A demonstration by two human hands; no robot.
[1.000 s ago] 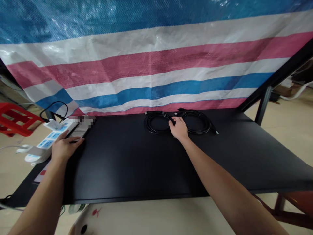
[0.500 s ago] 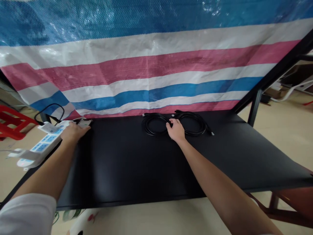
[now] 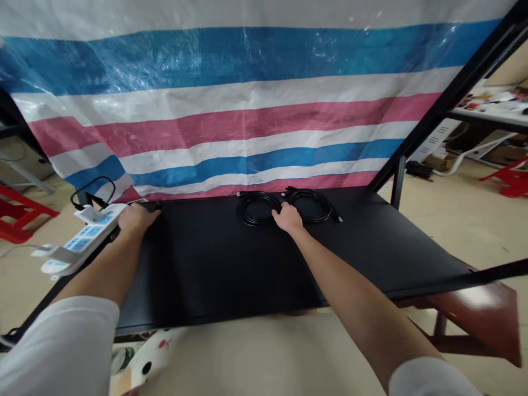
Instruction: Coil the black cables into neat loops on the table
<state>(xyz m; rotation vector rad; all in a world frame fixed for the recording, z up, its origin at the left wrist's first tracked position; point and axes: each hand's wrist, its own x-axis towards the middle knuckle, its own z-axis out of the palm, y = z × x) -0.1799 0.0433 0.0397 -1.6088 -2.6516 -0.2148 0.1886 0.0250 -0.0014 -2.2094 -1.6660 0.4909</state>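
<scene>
Two coils of black cable lie side by side at the back of the black tabletop (image 3: 214, 275), the left coil (image 3: 244, 213) and the right coil (image 3: 325, 206). Pale plugs show at some cable ends. My right hand (image 3: 289, 218) is where the coils meet, its curled fingers and thumb closed on the cable. At the back left, my left hand (image 3: 136, 218) rests over a small dark object (image 3: 150, 206), thumb pointing right. Its other fingers are hidden, so its grip is unclear. A white power strip (image 3: 88, 234) with plugged-in adapters lies beside that hand.
A striped plastic sheet (image 3: 247, 118) hangs behind the table. Black frame posts (image 3: 398, 181) stand at the right. Red stools (image 3: 18, 212) are on the floor at the left and right. Brown wooden furniture (image 3: 474, 308) sits low at the right.
The view has shifted, bringing more of the room's right side in. My left hand now covers more of the small object beside it. My right hand stays between the two coils.
</scene>
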